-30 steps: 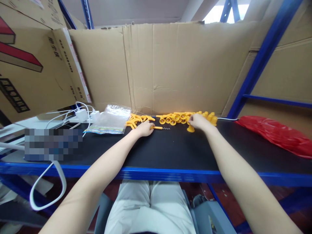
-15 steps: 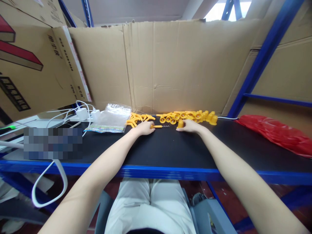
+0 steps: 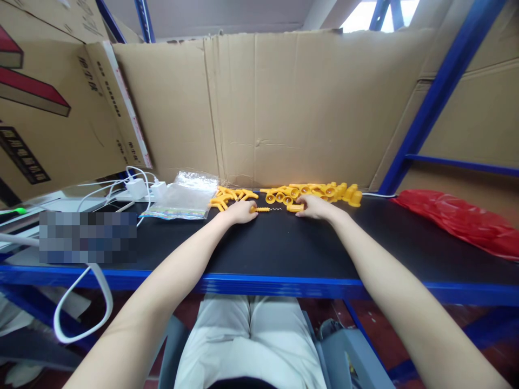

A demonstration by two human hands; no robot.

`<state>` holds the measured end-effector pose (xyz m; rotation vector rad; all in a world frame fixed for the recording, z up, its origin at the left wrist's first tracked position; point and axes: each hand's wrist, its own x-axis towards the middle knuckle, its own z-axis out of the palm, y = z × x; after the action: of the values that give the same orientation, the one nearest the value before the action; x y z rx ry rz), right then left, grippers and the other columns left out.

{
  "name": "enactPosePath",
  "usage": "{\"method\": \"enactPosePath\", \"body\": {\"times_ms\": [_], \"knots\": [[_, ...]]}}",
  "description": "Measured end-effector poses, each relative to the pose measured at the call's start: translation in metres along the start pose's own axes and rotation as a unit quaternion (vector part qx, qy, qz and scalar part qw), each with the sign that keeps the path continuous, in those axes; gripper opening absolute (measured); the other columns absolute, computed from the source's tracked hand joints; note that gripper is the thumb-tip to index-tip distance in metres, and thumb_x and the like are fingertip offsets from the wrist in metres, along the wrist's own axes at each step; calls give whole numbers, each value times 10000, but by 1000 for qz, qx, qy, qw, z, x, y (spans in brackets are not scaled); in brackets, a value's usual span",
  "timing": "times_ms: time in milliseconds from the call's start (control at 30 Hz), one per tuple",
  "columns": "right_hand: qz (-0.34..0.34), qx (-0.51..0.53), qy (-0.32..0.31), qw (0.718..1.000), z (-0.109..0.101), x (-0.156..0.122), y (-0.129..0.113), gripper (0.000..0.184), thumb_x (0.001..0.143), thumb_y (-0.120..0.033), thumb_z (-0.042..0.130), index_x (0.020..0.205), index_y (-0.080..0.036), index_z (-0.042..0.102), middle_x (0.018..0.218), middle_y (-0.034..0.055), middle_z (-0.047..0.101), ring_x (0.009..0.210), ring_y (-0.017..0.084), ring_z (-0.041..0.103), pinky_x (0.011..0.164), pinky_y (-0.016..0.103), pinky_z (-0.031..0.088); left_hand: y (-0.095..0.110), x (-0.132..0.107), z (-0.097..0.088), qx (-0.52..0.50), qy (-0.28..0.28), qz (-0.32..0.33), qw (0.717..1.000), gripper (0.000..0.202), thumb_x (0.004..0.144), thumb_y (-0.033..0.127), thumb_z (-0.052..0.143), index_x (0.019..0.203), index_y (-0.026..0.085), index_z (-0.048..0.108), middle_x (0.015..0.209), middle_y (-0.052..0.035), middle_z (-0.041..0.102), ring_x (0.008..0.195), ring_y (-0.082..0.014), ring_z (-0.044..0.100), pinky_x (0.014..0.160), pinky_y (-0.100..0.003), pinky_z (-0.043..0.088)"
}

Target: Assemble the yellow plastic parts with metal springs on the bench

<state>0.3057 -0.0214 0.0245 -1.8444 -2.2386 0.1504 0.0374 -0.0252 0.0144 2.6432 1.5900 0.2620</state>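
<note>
My left hand (image 3: 243,212) is closed around the handle of a yellow corkscrew (image 3: 263,209). Its thin metal spiral points right, low over the black tabletop. Across a small gap, my right hand (image 3: 315,207) grips a yellow cup-shaped plastic piece (image 3: 294,208) lying on its side, one end toward the spiral's tip. Yellow branched handle parts (image 3: 227,197) lie in a heap just behind my left hand. Beyond my right hand are several more yellow cup-shaped pieces (image 3: 330,190), some with their round openings facing me. My fingers partly hide both held parts.
A clear plastic bag (image 3: 184,197) lies left of the handle heap. White chargers (image 3: 137,188) and cables are farther left. A red plastic bag (image 3: 454,219) rests on the right. A cardboard wall (image 3: 292,108) stands behind the black tabletop (image 3: 279,254), which has a blue front edge.
My right hand has tipped the cup-shaped piece from upright onto its side, so that one end now points left. My left hand and the corkscrew have stayed in place.
</note>
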Motion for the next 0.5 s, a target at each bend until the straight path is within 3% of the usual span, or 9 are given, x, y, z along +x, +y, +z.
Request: {"method": "enactPosePath", "body": {"times_ms": [300, 500], "knots": [[-53, 17, -23, 998, -2, -8, -15, 395, 745, -219, 669, 1126, -129, 618, 895, 80, 661, 787, 192, 610, 715, 292, 467, -2, 1, 1, -8, -1, -1, 1000, 400, 820, 371, 458, 1159, 184, 561, 1082, -107, 643, 995, -265, 600, 868, -357, 445], [-94, 51, 6, 994, 7, -8, -25, 388, 756, -241, 674, 1132, -161, 619, 1006, 83, 661, 878, 197, 616, 809, 311, 462, 0, 1, 1, -7, 3, 4, 1000, 399, 809, 349, 450, 1159, 196, 566, 1080, -101, 646, 981, -256, 604, 860, -352, 449]]}}
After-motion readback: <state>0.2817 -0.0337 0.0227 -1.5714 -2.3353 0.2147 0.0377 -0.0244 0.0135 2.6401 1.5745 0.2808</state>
